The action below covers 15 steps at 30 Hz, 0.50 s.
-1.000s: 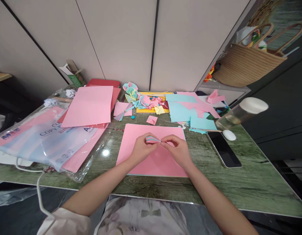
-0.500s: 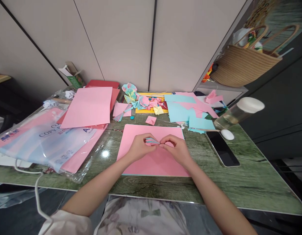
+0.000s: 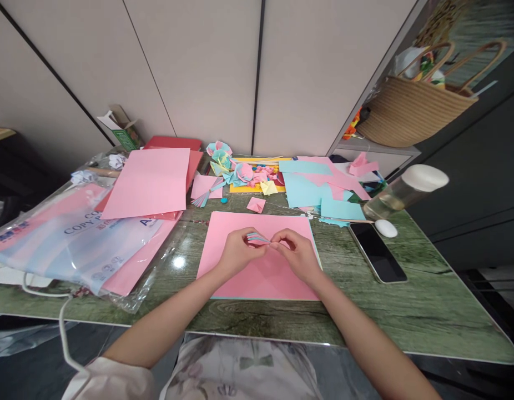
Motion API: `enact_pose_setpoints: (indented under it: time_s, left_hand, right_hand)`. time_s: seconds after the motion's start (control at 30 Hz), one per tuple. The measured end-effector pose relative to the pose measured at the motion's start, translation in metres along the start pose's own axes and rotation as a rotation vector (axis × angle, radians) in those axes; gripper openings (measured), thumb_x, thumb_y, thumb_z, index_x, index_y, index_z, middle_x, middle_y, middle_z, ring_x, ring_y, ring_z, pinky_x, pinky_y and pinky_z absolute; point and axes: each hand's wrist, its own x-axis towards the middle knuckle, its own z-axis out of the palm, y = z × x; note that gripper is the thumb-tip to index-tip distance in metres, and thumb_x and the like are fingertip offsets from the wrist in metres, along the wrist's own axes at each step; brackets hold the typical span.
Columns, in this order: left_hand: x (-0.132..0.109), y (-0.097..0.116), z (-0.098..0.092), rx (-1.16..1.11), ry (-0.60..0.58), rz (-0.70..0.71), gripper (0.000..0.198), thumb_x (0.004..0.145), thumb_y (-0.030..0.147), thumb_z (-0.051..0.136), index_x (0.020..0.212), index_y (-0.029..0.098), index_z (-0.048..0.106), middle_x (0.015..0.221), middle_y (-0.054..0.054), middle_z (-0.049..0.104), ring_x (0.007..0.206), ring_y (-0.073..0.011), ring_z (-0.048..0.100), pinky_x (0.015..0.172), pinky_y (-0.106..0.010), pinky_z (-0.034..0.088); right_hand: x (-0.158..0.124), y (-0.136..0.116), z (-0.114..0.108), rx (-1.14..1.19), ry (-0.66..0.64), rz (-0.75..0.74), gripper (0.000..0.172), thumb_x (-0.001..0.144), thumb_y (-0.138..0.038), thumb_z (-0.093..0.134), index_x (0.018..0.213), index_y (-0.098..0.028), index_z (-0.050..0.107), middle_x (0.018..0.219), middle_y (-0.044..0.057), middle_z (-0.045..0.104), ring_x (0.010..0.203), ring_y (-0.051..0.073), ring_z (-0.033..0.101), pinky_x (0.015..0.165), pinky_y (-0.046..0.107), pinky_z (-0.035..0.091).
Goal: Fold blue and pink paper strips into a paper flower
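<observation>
Over a stack of pink paper sheets, both hands hold a small bundle of folded paper strips in pink, light blue and white. My left hand curls round the fanned end, with thumb and fingers closed on it. At the bundle's narrow right end, my right hand pinches with thumb and forefinger. The fingertips of both hands nearly meet, and they hide part of the strips. Just beyond the stack lies a small folded pink paper square.
At the left lies a plastic copy-paper bag with pink sheets. Folded paper flowers, a yellow tray of beads and blue sheets line the back. On the right are a phone, a white oval object and a bottle.
My right fingertips have shifted very slightly left along the bundle's narrow end. Both hands keep hold of the strips, and the surrounding things stay as they were.
</observation>
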Motion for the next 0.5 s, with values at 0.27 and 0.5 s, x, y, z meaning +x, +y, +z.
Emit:
enact_pose_setpoints:
  time_s: [0.27, 0.5]
  left_hand:
    - [-0.0012, -0.0009, 0.0032, -0.104, 0.011, -0.048, 0.013, 0.06, 0.021, 0.062, 0.068, 0.014, 0.056, 0.066, -0.002, 0.063, 0.064, -0.016, 0.06, 0.059, -0.025, 0.047]
    - [0.0021, 0.0018, 0.0013, -0.175, -0.029, -0.002, 0.012, 0.062, 0.021, 0.062, 0.07, 0.013, 0.057, 0.069, -0.002, 0.061, 0.066, -0.0145, 0.058, 0.062, -0.025, 0.047]
  right_hand:
    - [-0.0008, 0.0008, 0.0008, 0.01, 0.014, -0.001, 0.009, 0.075, -0.027, 0.053, 0.073, -0.019, 0.055, 0.074, 0.002, 0.057, 0.071, 0.015, 0.052, 0.066, 0.026, 0.04]
    - [0.0006, -0.004, 0.0028, -0.003, 0.001, -0.011, 0.009, 0.075, -0.028, 0.053, 0.076, -0.019, 0.055, 0.076, 0.003, 0.058, 0.074, 0.015, 0.054, 0.069, 0.027, 0.042]
